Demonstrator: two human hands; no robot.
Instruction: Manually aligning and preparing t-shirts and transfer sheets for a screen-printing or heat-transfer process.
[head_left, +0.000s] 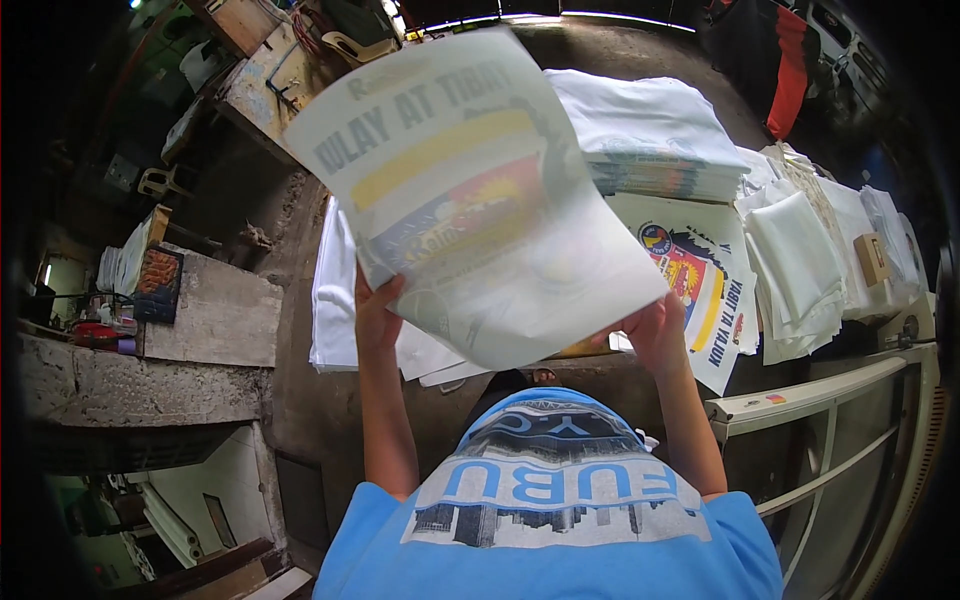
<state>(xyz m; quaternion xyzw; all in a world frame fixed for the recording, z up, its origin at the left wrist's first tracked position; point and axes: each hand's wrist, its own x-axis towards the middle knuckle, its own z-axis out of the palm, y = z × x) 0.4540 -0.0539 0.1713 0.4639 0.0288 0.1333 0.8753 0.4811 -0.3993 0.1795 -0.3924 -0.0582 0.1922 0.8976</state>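
A large white printed sheet [450,200] is held up in front of me, tilted, with faded yellow, red and blue artwork on it. It looks thin; whether it is one layer or a flat bag I cannot tell. My left hand [378,310] grips its near left corner, thumb on the upper face. At the near right corner my right hand [655,335] is closed on the same sheet. Just beyond that hand lies another printed sheet [715,262] with brighter colours. Behind it rises a thick stack of white printed sheets [650,125]. More white sheets [335,290] show left of the held one.
Piles of folded white material [795,245] stand at the right, with a small brown box [872,258] on them. A pale metal-framed cabinet [820,400] is close on my right. To the left are a rough concrete ledge [215,315] and a plastic chair [165,185].
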